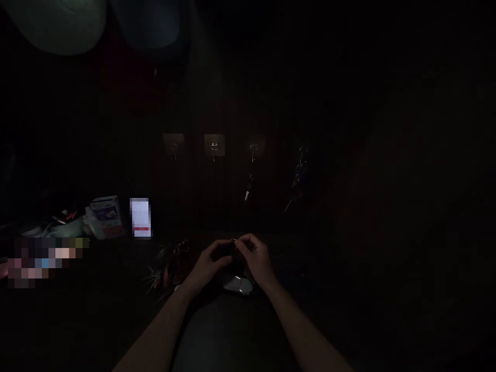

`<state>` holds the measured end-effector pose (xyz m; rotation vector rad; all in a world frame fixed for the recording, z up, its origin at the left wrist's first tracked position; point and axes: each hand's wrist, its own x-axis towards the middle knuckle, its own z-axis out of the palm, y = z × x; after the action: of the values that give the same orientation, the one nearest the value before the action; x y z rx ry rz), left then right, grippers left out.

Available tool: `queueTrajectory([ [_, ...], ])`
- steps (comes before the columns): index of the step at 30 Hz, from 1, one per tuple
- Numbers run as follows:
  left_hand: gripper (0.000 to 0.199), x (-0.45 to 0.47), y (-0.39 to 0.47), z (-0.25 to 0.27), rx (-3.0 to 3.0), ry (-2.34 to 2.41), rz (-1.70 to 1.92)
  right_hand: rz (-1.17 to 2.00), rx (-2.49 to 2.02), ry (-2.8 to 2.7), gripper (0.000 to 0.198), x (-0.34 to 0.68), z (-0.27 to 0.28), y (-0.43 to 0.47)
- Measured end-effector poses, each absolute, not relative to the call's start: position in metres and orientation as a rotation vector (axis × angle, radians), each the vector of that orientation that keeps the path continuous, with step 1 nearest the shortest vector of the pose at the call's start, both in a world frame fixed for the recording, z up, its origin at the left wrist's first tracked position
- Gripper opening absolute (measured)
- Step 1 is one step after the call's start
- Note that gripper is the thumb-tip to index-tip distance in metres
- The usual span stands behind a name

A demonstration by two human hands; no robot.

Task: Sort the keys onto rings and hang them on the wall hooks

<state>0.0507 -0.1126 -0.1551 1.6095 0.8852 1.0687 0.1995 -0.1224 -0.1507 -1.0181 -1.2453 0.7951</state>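
The scene is very dark. My left hand (pixel 211 263) and my right hand (pixel 256 256) meet low in the middle, fingers bent and closed around a small, faintly shining key ring (pixel 233 241). Anything else between the fingertips is lost in shadow. Just below the hands is a silvery-grey car key fob (pixel 237 284); whether it is joined to the ring I cannot tell. To the left of my left hand lies a bunch of keys (pixel 155 276) with reddish and orange parts.
Wall hooks run across the middle, including a left hook (pixel 174 147) and a second hook (pixel 214 147). A key (pixel 248 190) and a key bunch (pixel 298 178) hang further right. A lit, blurred screen (pixel 140 217) stands beside a box (pixel 107 217). Caps (pixel 62 26) hang above.
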Motion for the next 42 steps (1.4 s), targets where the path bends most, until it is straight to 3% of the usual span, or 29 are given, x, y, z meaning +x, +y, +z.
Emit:
queueTrajectory([
  [18, 0.039, 0.045, -0.105, -0.161, 1.704, 0.979, 1.156, 0.506, -1.114, -1.423, 0.013, 0.209, -0.137, -0.121],
  [25, 0.037, 0.044, -0.1, -0.166, 1.67, 1.061, 1.181, 0.196, -1.16, -1.47, 0.014, 0.235, -0.083, -0.097],
  [34, 0.037, 0.044, -0.101, -0.164, 1.656, 1.075, 1.162, 0.078, -1.116, -1.379, 0.014, 0.253, 0.005, -0.062],
  [42, 0.041, 0.046, -0.103, -0.162, 1.62, 1.061, 1.135, 0.048, -1.092, -1.388, 0.013, 0.257, 0.036, -0.029],
])
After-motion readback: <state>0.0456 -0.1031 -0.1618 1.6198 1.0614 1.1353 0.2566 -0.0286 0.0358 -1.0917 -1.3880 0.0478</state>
